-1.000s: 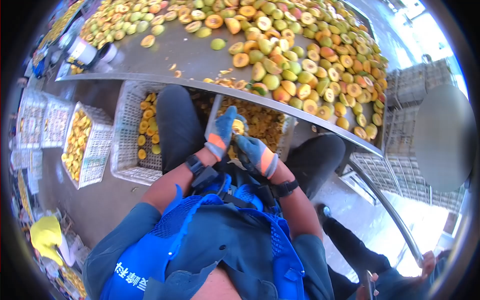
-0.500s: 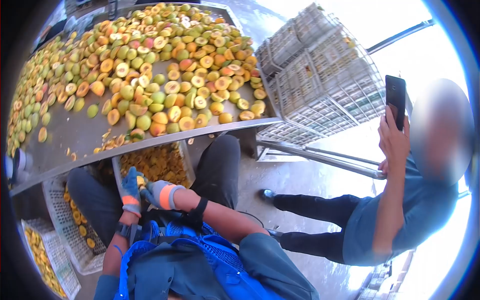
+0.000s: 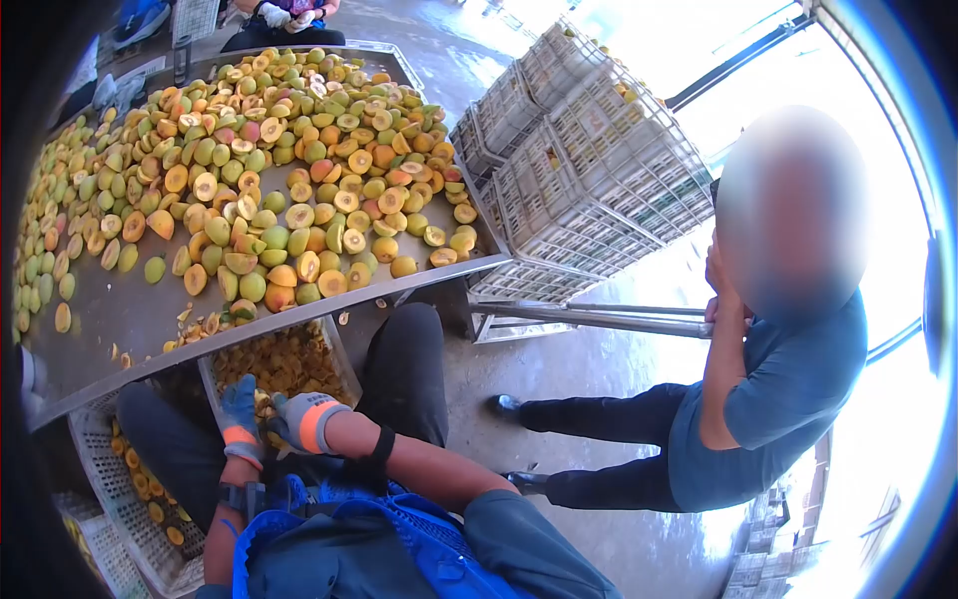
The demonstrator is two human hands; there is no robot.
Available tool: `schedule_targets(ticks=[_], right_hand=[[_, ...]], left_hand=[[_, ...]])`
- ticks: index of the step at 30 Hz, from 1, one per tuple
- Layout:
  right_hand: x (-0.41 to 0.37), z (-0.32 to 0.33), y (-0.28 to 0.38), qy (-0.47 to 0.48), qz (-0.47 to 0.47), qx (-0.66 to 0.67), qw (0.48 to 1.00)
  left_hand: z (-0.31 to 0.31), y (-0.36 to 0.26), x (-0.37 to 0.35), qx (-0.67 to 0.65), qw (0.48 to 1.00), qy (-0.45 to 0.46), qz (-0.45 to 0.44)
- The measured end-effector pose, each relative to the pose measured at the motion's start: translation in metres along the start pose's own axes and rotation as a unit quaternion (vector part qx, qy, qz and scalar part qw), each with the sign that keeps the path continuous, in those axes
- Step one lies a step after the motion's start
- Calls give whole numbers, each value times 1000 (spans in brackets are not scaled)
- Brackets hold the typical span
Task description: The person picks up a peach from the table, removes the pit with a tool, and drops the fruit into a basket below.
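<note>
My left hand, in a blue and grey glove with an orange band, is closed round a small piece of yellow fruit. Close against it on the right is my right hand, gloved alike, its fingers curled; whatever they grip is hidden. Both hands are over the near edge of a crate of orange-yellow fruit pieces, between my knees. Beyond them, many halved yellow and green fruits lie heaped on the metal table.
A person stands at the right beside a metal rail. White crates are stacked behind the table's right end. More crates of fruit halves stand at my lower left. Another person sits beyond the table.
The view has shifted, bringing the far seated person into sight. My hands remain close together over the crate. The standing person's phone, raised before, is now mostly hidden behind the head.
</note>
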State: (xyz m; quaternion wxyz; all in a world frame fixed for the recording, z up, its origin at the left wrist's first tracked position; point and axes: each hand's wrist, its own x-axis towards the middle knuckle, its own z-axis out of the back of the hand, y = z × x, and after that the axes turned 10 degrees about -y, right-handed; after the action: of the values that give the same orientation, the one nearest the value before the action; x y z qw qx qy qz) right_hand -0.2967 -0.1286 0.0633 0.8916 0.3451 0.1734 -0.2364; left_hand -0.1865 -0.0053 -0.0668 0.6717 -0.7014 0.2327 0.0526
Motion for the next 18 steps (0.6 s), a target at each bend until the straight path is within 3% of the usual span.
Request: schedule_targets(ticks=[3, 5, 7, 9, 11, 14, 18], right_hand=[[-2, 7, 2, -47, -11, 16, 999], [2, -6, -5, -101, 6, 56, 993], [6, -8, -7, -63, -4, 16, 998], [21, -25, -23, 15, -20, -52, 998], [20, -12, -16, -11, -25, -21, 999], [16, -19, -16, 10, -5, -11, 1000], [17, -21, -13, -25, 8, 27, 999]], left_hand=[[29, -11, 15, -49, 998, -35, -11], [59, -41, 17, -97, 987, -54, -117], [83, -104, 6, -58, 974, -121, -185], [158, -96, 58, -93, 957, -176, -212], [229, -100, 81, -54, 933, -269, -235], [310, -101, 82, -28, 881, -337, -331], [432, -22, 124, 84, 879, -406, -237]])
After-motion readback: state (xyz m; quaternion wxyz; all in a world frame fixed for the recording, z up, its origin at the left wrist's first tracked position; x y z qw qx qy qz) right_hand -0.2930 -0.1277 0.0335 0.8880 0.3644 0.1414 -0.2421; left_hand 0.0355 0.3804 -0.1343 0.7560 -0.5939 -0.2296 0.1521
